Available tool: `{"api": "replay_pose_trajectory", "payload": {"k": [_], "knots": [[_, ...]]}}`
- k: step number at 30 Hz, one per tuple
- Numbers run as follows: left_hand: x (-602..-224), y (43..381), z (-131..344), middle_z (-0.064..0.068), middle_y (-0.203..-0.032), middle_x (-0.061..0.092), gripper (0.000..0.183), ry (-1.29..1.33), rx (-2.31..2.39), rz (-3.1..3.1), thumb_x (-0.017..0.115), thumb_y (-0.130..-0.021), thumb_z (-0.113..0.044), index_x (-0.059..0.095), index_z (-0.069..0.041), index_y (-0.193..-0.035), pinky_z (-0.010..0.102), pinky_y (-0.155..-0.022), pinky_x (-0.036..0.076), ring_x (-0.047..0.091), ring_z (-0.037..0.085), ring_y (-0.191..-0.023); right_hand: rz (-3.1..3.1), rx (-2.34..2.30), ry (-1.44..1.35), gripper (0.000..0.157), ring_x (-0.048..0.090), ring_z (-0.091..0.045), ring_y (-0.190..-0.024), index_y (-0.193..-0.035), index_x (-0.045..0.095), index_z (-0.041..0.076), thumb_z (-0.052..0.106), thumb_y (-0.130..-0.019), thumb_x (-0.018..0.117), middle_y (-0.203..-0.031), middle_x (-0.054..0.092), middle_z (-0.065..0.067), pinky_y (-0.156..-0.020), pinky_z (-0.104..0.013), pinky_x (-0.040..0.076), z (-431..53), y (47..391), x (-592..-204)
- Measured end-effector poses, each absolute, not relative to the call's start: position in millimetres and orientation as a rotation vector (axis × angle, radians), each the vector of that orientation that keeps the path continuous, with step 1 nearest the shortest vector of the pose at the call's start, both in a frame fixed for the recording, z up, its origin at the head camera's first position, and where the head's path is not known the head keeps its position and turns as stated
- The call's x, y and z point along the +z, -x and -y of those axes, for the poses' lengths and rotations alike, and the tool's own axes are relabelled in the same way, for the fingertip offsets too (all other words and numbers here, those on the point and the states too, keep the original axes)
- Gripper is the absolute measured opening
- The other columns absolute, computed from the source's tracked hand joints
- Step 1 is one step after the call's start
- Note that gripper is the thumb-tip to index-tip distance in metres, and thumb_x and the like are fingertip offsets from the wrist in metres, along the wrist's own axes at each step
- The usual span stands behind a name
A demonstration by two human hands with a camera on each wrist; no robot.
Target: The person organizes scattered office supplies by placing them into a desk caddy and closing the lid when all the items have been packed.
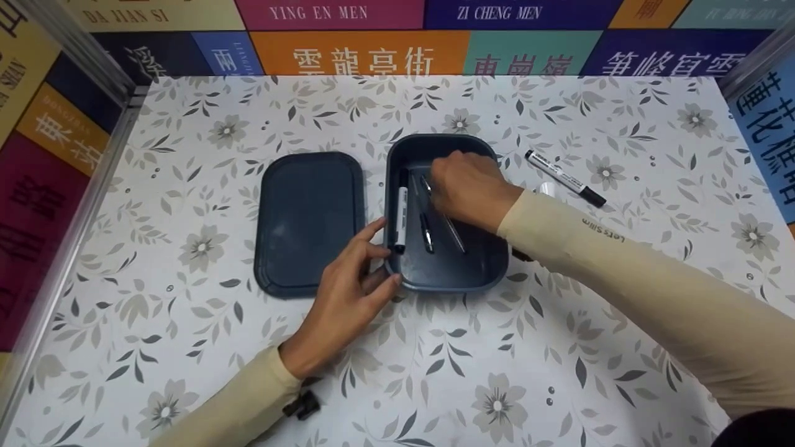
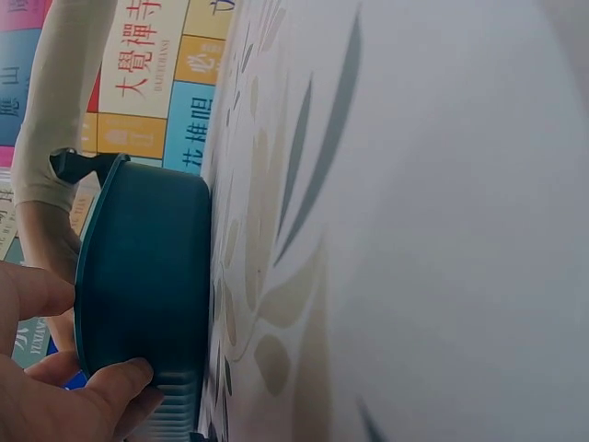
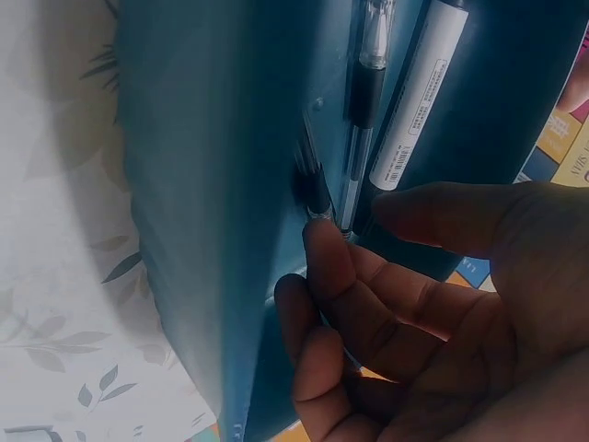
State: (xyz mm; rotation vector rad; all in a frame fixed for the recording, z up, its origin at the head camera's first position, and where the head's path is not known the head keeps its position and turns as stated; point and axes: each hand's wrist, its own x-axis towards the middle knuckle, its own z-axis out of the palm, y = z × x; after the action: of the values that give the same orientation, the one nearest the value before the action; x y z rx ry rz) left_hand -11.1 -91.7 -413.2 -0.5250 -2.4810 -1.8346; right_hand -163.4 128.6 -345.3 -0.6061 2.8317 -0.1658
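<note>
My left hand (image 1: 351, 292) holds the near left corner of a dark blue plastic box (image 1: 444, 282), fingers at its rim and thumb on the outer wall. My right hand (image 1: 469, 186) reaches down inside the box. Its thumb stands apart from loosely bent fingers, and a pen (image 3: 308, 170), blurred in the right wrist view, lies right at the index fingertip. Beside it in the box are a clear pen with a black grip (image 1: 426, 233) and a white marker (image 1: 401, 217) lying along the left wall.
Left of the box lies its flat dark blue lid (image 1: 310, 223). Another white marker with a black cap (image 1: 565, 179) is on the flowered tablecloth to the right. A small white thing (image 1: 547, 188) shows partly behind the right sleeve. Printed panels (image 1: 366, 53) border the table.
</note>
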Motion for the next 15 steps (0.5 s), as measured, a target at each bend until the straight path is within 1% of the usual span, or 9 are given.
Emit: {"api": "replay_pose_trajectory", "payload": {"k": [6, 8, 12, 15], "knots": [[-415, 12, 91, 0.006, -0.173, 0.044, 0.025, 0.512, -1.869, 2.454, 0.077, -0.097, 0.004, 0.064, 0.005, -0.119, 0.035, -0.103, 0.061, 0.067, 0.026, -0.111, -2.894, -0.287, 0.685, 0.026, 0.068, -0.036, -0.070, -0.066, 0.064, 0.011, 0.008, -0.091, 0.065, -0.073, 0.072, -0.014, -0.067, -0.058, 0.060, -135, 159, -344], [-415, 12, 91, 0.007, -0.173, 0.045, 0.026, 0.513, -1.867, 2.450, 0.078, -0.097, 0.004, 0.064, 0.005, -0.119, 0.034, -0.102, 0.061, 0.067, 0.026, -0.110, -2.909, -0.335, 0.722, 0.030, 0.065, -0.033, -0.066, -0.062, 0.061, 0.013, 0.007, -0.092, 0.065, -0.067, 0.068, -0.010, -0.063, -0.055, 0.057, -138, 157, -344], [-415, 12, 91, 0.007, -0.172, 0.046, 0.026, 0.515, -1.832, 2.463, 0.079, -0.097, 0.003, 0.065, 0.004, -0.119, 0.033, -0.094, 0.063, 0.065, 0.025, -0.099, -2.926, -0.401, 0.778, 0.033, 0.057, -0.027, -0.060, -0.061, 0.056, 0.015, 0.005, -0.091, 0.064, -0.059, 0.056, -0.002, -0.056, -0.045, 0.050, -144, 153, -343], [-415, 12, 91, 0.006, -0.172, 0.046, 0.026, 0.505, -1.838, 2.463, 0.078, -0.097, 0.004, 0.065, 0.004, -0.119, 0.034, -0.096, 0.063, 0.067, 0.026, -0.104, -2.938, -0.423, 0.776, 0.030, 0.052, -0.025, -0.060, -0.062, 0.058, 0.015, 0.006, -0.089, 0.064, -0.058, 0.052, 0.001, -0.054, -0.041, 0.045, -149, 152, -342]]}}
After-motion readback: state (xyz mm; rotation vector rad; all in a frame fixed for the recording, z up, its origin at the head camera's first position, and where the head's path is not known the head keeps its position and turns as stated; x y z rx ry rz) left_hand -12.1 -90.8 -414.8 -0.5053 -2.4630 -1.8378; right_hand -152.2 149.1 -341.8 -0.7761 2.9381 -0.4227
